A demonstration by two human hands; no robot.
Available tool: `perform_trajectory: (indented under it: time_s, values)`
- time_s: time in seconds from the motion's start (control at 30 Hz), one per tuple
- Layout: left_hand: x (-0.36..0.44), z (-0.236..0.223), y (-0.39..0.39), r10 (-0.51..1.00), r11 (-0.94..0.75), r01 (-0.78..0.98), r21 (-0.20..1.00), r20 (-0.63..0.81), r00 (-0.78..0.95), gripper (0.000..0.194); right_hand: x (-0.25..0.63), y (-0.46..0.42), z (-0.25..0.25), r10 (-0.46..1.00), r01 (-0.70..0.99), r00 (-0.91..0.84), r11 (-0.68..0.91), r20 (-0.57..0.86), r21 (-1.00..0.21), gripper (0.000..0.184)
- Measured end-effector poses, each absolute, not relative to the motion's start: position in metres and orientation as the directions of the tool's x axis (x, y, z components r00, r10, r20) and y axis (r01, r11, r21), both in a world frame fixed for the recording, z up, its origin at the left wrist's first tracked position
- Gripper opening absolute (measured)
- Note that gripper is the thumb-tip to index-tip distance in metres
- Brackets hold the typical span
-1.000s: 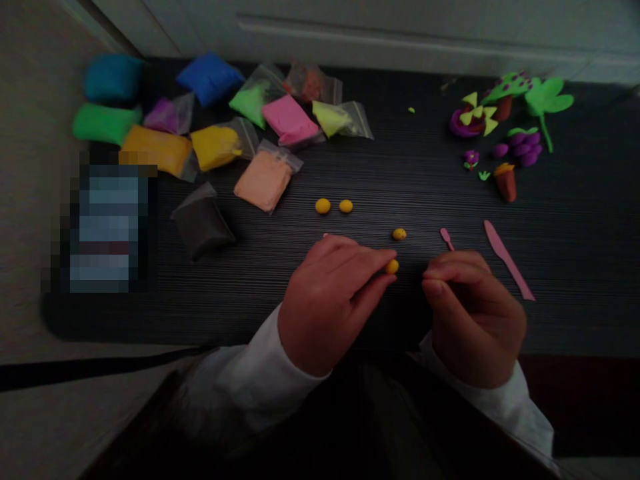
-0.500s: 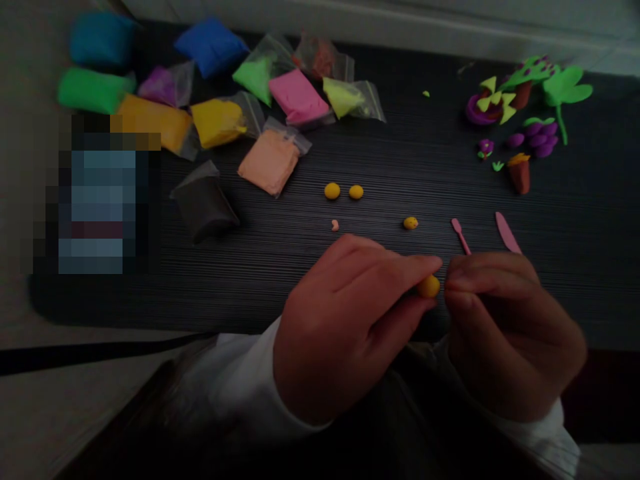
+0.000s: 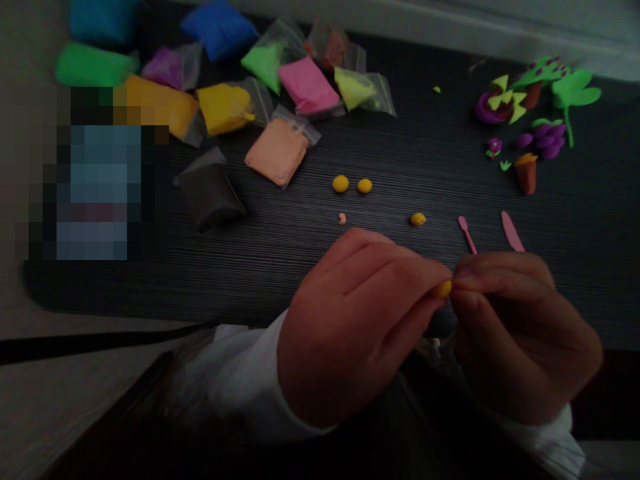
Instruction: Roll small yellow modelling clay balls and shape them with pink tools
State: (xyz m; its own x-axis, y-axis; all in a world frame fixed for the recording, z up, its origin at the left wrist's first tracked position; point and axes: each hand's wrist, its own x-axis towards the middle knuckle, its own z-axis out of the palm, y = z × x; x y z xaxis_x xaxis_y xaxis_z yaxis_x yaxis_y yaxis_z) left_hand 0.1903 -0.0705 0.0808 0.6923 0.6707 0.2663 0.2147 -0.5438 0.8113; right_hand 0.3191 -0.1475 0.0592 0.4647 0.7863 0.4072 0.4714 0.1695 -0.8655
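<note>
Between the thumb and fingers of my left hand (image 3: 365, 327) is a small yellow clay ball (image 3: 443, 289). My right hand (image 3: 525, 333) is closed in a pinch, its fingertips against the ball's right side; whatever they hold, if anything, is hidden. Beyond my hands lie two plain yellow clay balls, a larger one (image 3: 341, 184) and a smaller one (image 3: 365, 186). A yellow clay piece with dark specks (image 3: 418, 219) lies nearer. A tiny curved peach clay bit (image 3: 342, 219) rests above my left knuckles. Just past my right hand are a slim pink tool (image 3: 467, 233) and a pink plastic knife (image 3: 512, 231).
Bags of coloured clay, including peach (image 3: 277, 152), black (image 3: 211, 193) and pink (image 3: 309, 87), fill the dark table's (image 3: 125, 283) left and back. Finished clay models, such as purple grapes (image 3: 549, 139) and a brown pot (image 3: 527, 175), stand back right. A blurred-out patch (image 3: 100, 180) covers the left.
My right fingertips have closed the small gap and now touch the yellow ball in my left hand. The whole view has shifted slightly, with the table things appearing a little further right.
</note>
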Motion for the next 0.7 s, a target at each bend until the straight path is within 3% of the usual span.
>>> perform_trajectory:
  time_s: [0.33,0.57,0.7]
  values:
    - [0.1889,0.0818,-0.0712,0.668,-0.573,0.189,0.797,0.32,0.672,0.014,0.3211,-0.147,0.0598,0.775,0.525,0.451,0.171,0.443,-0.834,0.024]
    - [0.1895,0.0849,-0.0723,0.728,-0.383,0.14,0.913,0.206,0.654,0.018,0.3202,-0.147,0.0599,0.763,0.542,0.45,0.18,0.464,-0.821,0.023]
    - [0.1901,0.0841,-0.0705,0.707,-0.458,0.14,0.878,0.264,0.656,0.015,0.3209,-0.1482,0.0616,0.767,0.551,0.425,0.202,0.481,-0.809,0.024]
